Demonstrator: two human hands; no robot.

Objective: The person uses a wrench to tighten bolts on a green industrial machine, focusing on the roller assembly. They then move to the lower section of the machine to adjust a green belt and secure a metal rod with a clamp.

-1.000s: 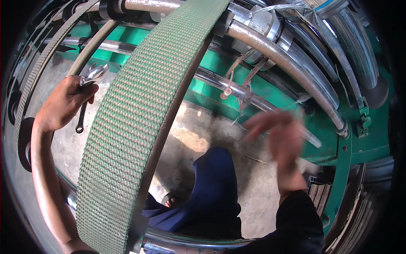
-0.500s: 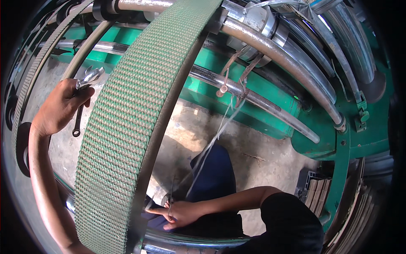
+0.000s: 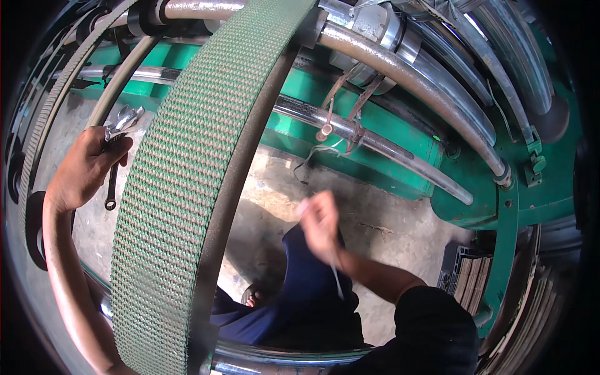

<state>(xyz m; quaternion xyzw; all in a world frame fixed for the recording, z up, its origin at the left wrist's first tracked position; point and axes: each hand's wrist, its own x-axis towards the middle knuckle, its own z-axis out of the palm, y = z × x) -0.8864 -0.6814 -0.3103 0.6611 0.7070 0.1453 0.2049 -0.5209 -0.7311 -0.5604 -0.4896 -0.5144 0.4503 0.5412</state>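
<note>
On the left, my left hand (image 3: 87, 164) is closed around metal wrenches. Shiny jaws (image 3: 127, 120) stick out above the thumb, and a dark shank with a ring end (image 3: 110, 204) hangs below. A wide green textured belt (image 3: 187, 162) runs between my two hands. My right hand (image 3: 322, 225) is raised over the floor to the right of the belt, blurred by motion with its fingers curled. A thin pale cord (image 3: 337, 282) trails down from it. Another loose cord end (image 3: 304, 167) dangles by a chrome rod (image 3: 400, 157).
A green machine frame (image 3: 375, 140) with metal rollers and a worn curved bar (image 3: 412, 72) spans the far side. Narrow ribbed belts (image 3: 47, 106) run at far left. Stacked cardboard (image 3: 473, 278) stands at lower right. A chrome bar (image 3: 287, 357) crosses close to me.
My right hand has risen from low beside the belt, up and to the right. The cord stretched from the rod to that hand is no longer taut. My left hand has lowered slightly.
</note>
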